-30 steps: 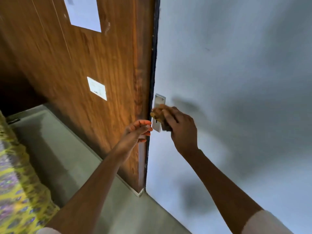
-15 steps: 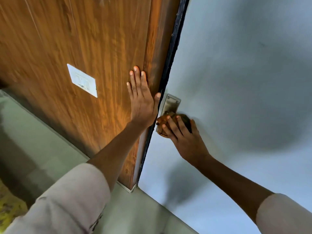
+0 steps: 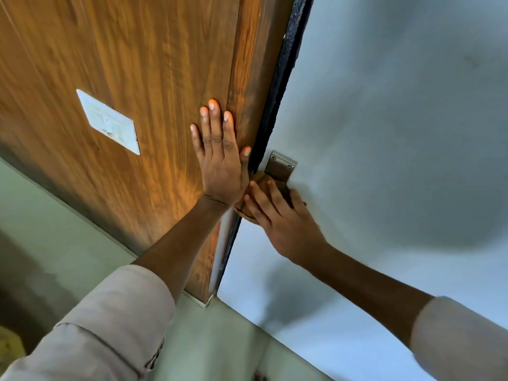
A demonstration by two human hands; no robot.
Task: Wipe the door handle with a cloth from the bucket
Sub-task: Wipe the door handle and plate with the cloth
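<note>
Still, left hand (image 3: 220, 163) stays flat, fingers spread, on the door (image 3: 137, 78); right hand (image 3: 286, 224) keeps pressing cloth (image 3: 262, 181).

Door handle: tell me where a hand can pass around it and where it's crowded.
Free: the grey door face above and right of the metal plate. Crowded: below the plate, where the right hand presses the cloth, with the left hand flat on the wooden panel alongside.

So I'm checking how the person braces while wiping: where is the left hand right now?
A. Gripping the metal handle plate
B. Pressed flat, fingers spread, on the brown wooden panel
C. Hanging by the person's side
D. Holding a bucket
B: the left hand lies open and flat against the brown wooden panel, while the right hand presses the brown cloth at the handle.
</note>
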